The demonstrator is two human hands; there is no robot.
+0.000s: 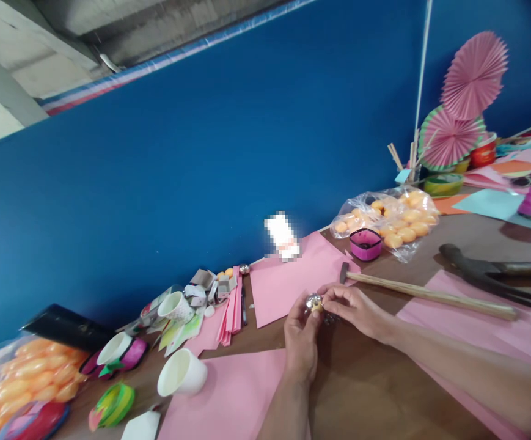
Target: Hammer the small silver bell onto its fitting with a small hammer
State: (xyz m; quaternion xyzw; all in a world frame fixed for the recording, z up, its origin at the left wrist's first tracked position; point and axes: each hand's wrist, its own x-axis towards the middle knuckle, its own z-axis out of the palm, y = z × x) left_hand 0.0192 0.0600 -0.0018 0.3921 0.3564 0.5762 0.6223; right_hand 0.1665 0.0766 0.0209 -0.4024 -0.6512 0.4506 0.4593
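Observation:
Between the thumb and fingers of my left hand (300, 336) sits a small shiny silver ball (313, 300) with a yellowish patch on its front. My right hand (357, 308) is closed in a pinch at the ball's right side; its fingertips are close against it, and anything between them is too small to make out. Some dark, shiny bits lie under my right fingers, partly hidden. Just beyond that hand, a small hammer (425, 293) with a wooden handle rests on the table. Pink paper sheets (288, 281) lie beyond and beside my hands.
A claw hammer (485, 272) lies at right. Bags of orange egg-shaped pieces (405, 223) stand at the back right and far left. A white cup (183, 373), small boxes (210, 287) and a green tape roll (113, 404) occupy the left. A blue partition (201, 153) borders the table.

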